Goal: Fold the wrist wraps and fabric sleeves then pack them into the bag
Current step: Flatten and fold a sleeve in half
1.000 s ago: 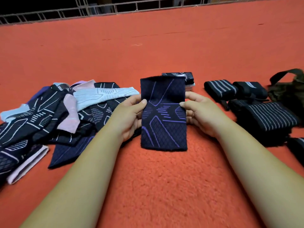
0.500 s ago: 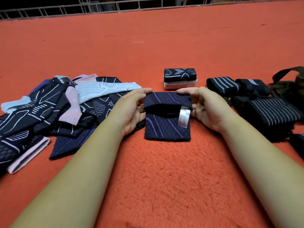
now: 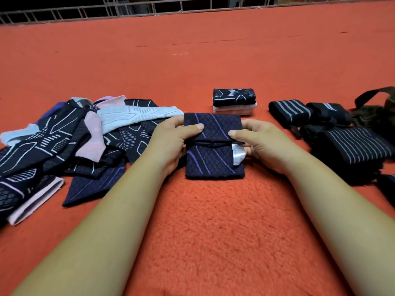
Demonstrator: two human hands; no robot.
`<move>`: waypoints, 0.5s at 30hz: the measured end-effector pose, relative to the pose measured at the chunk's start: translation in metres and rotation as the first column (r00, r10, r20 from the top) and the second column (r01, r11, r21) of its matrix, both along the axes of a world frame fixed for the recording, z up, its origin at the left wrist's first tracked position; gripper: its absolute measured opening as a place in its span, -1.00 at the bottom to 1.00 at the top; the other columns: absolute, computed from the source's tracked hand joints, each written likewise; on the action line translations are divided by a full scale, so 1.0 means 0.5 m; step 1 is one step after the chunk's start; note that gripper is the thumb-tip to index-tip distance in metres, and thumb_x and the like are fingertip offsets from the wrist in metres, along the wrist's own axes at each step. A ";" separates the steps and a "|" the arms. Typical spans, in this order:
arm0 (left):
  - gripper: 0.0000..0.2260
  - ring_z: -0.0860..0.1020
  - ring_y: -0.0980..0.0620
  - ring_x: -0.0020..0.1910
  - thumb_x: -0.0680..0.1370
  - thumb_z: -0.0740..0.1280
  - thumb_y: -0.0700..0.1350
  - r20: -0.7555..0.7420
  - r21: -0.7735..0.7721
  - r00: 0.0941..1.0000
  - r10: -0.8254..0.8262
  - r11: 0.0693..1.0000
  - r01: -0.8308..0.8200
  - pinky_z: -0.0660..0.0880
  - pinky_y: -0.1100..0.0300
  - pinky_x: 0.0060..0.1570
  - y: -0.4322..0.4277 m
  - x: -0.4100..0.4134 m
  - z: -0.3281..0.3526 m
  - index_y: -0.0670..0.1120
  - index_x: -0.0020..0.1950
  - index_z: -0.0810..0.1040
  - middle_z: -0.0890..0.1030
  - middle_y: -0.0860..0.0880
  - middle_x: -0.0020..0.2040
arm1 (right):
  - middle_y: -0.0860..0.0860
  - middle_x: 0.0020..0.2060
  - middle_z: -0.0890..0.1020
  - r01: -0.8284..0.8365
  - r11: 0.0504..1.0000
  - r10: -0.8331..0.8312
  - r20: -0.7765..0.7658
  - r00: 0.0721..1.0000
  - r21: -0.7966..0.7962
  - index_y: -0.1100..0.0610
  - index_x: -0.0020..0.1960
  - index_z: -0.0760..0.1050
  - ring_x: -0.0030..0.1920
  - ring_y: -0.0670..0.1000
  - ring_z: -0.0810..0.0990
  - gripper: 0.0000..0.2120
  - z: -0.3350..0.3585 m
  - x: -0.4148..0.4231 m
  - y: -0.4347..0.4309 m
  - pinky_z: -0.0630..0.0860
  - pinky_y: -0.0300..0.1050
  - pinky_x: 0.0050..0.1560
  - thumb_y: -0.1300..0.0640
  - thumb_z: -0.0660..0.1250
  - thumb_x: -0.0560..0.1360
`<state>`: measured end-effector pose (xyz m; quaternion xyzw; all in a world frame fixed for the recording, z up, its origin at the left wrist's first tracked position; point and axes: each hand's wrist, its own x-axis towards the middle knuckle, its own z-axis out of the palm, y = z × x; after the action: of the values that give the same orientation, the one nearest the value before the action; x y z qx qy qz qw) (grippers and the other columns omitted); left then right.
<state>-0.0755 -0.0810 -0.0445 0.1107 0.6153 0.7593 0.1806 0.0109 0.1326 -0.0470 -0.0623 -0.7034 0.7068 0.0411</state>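
A navy fabric sleeve with purple lines lies on the red carpet in the middle, its far half folded toward me, a white label showing at the fold's right end. My left hand pinches the folded flap's left edge, thumb on top. At the right edge my right hand pinches the same flap. A pile of unfolded sleeves in black, pink and pale blue lies to the left. Behind sits a small stack of folded sleeves. Rolled black striped wrist wraps lie at the right, beside a dark bag.
Red carpet covers the whole floor, with bare carpet in front of me and far behind the stack. A metal railing runs along the far edge.
The sleeve was held up flat a second ago. Both hands have since folded its far half down over the near half, and the flap now lies lower and flatter.
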 end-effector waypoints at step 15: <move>-0.71 0.67 -0.25 0.19 0.63 0.38 -0.33 -0.078 -0.065 0.990 -0.116 0.992 0.111 0.60 -0.10 0.18 -0.008 -0.008 -0.001 -0.24 0.35 0.57 0.71 -0.22 0.24 | 0.34 0.16 0.69 -0.051 0.998 0.051 -0.004 0.999 0.040 -0.05 0.36 0.48 0.01 0.20 0.69 -0.71 0.003 0.003 0.001 0.62 0.13 0.05 0.08 0.40 0.67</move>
<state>-0.0794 -0.0852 -0.0451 0.1708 0.6376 0.7236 0.2015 0.0125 0.1328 -0.0454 -0.0418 -0.7187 0.6936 0.0261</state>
